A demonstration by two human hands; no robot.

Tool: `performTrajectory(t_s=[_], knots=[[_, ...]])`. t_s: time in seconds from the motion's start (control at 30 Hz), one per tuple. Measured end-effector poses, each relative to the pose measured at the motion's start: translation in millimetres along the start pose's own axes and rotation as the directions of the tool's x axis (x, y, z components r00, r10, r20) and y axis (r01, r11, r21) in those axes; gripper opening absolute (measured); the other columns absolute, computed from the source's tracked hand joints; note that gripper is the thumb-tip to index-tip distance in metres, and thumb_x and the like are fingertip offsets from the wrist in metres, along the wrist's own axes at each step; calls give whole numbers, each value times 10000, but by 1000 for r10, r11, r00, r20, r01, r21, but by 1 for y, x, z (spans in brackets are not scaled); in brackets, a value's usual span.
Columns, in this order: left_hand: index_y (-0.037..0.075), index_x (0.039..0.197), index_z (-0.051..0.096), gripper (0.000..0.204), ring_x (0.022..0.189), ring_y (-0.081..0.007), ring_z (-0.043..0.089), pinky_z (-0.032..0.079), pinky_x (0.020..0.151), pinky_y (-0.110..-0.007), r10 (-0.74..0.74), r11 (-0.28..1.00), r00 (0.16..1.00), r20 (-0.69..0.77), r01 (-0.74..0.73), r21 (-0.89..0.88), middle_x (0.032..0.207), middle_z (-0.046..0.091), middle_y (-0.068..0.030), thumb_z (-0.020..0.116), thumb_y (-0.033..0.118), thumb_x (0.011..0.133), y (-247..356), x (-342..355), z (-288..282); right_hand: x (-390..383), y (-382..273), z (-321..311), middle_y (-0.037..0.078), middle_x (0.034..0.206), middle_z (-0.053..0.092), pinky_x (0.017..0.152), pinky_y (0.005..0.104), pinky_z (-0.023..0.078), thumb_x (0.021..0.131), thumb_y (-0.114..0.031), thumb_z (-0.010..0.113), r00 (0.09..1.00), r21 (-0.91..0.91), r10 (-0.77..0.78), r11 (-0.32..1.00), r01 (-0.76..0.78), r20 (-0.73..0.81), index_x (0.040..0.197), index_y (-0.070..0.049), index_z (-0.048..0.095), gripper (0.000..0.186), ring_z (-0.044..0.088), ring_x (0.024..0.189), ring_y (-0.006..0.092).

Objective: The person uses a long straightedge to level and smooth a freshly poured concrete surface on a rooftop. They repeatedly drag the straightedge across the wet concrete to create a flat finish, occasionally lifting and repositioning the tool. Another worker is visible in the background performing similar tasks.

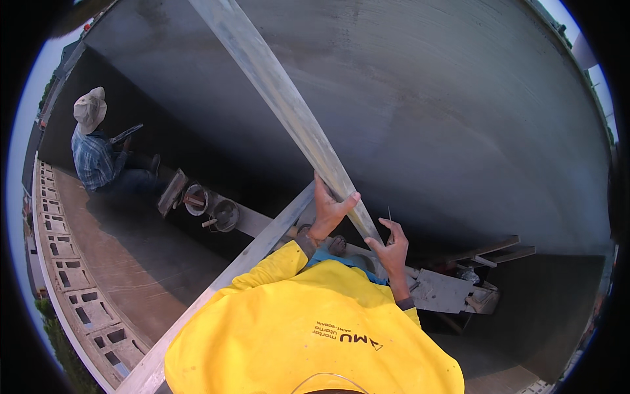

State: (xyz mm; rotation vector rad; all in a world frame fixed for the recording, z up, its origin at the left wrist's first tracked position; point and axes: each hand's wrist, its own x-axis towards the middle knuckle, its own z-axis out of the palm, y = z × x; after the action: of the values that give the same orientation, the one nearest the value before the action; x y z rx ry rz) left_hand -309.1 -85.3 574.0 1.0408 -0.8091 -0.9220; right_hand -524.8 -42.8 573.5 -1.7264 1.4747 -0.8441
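A long grey bar [289, 98] slants up and leftward through the left hand [333, 206], which clasps it, thumb across its face. The right hand [392, 249] curls beside the bar's lower end, a thin pointed object [389, 213] at its fingertips; whether it pinches the bar is unclear. Left of the left hand sit two buckets [237, 218], then a seated co-worker [95, 157].

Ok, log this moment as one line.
left hand: grips long bar | right hand: at bar's lower end | co-worker: left, wearing hat
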Motion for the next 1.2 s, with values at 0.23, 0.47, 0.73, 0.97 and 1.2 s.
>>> performTrajectory(t_s=[0.23, 0.47, 0.73, 0.97, 1.2], knots=[[15, 1418, 421, 737, 1112, -187, 539, 452, 1002, -351, 33, 998, 984, -175, -43, -52, 1212, 510, -95, 723, 471, 925, -61, -17, -53, -23, 54, 62, 142, 975, 746, 787, 414, 559, 734, -278, 881, 994, -171, -13, 985, 32, 109, 1071, -57, 751, 423, 724, 894, 353], [12, 1359, 502, 856, 1100, -200, 556, 432, 1017, -337, -308, 913, 869, -387, 155, -378, 1119, 560, -80, 534, 761, 947, -87, -14, -120, -55, 53, 84, 145, 974, 744, 781, 433, 553, 752, -298, 864, 974, -243, 17, 969, 39, 226, 1054, -56, 757, 401, 713, 878, 371], [-15, 1363, 567, 822, 1061, -191, 609, 477, 970, -335, -331, 935, 720, -610, 164, -314, 1131, 637, -82, 525, 713, 983, -122, -47, -143, -53, 38, 86, 178, 1012, 603, 839, 437, 518, 867, -149, 740, 959, 17, -46, 999, 43, 281, 1241, 15, 595, 434, 643, 918, 375], [-17, 1321, 603, 748, 1080, -186, 608, 478, 979, -343, -281, 959, 688, -668, 187, -211, 1163, 654, -84, 555, 657, 999, -121, -64, -150, -24, -31, 108, 178, 864, 608, 739, 405, 497, 1006, -63, 529, 915, 118, -150, 986, 114, 373, 1344, 26, 523, 350, 615, 764, 305], [-11, 1319, 596, 762, 1082, -187, 603, 479, 983, -352, -304, 950, 676, -671, 169, -261, 1149, 655, -88, 556, 674, 988, -111, -60, -157, -14, -83, 131, 182, 855, 662, 729, 392, 531, 1008, -89, 515, 905, 211, -205, 968, 133, 374, 1339, 15, 515, 348, 671, 732, 297]])
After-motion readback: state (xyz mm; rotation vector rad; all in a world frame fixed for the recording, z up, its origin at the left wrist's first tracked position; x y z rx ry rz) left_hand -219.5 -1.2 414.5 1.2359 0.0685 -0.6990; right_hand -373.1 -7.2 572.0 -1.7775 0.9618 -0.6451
